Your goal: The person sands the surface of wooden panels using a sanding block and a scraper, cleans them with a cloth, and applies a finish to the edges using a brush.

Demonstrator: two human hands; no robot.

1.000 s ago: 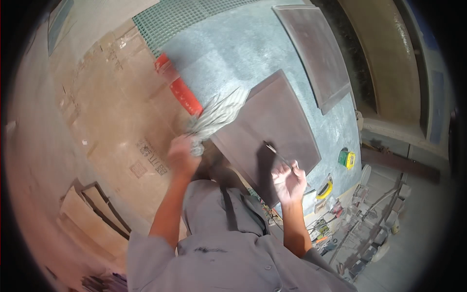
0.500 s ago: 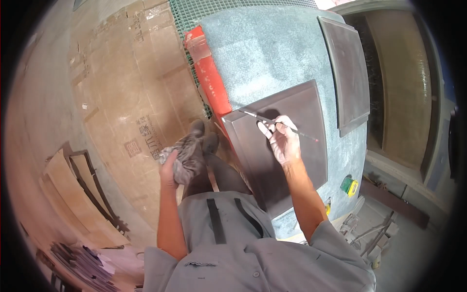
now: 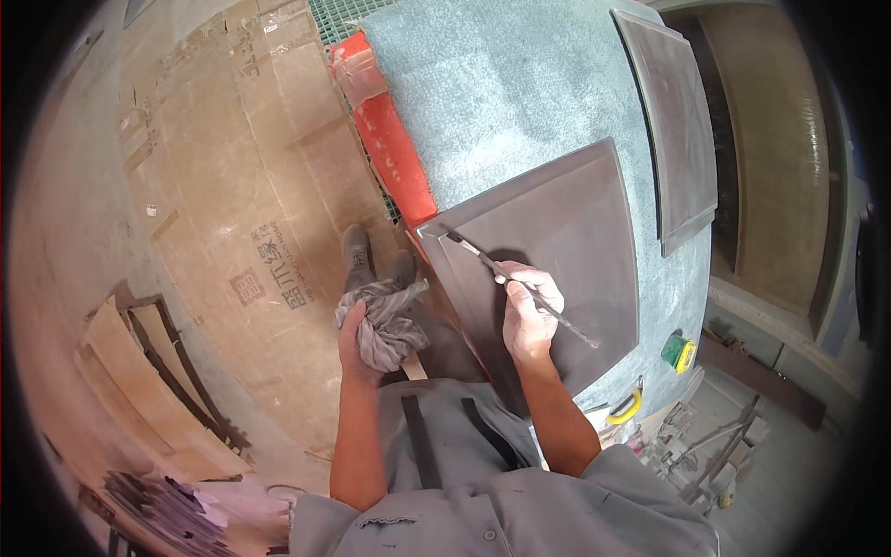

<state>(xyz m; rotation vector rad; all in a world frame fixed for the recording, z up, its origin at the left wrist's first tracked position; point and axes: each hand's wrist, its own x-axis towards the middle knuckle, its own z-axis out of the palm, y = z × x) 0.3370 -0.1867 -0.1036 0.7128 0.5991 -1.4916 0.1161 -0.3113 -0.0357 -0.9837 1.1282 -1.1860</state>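
Far left: tan boards propped at an angle, dark gap between the pieces. Next, flattened cardboard, taped and printed, covering the floor. Left hand is closed around a crumpled grey striped cloth, held up in front of the legs, left of the bench. Shoes show just beyond the cloth. Red strip runs along the bench's left edge, tape over its far end; green grid beside that end. Bench has a mottled blue-grey top. Brown panel lies on it, turned askew, its left corner by the near end of the red strip. Right hand is over the panel, thumb and fingers pinching a thin dark brush. Bristles point up-left to that left corner; can't tell if they touch. Tail end points down-right. Further right: yellow curved object at the near edge, second brown panel along the far-right edge, small green-and-yellow object nearer.
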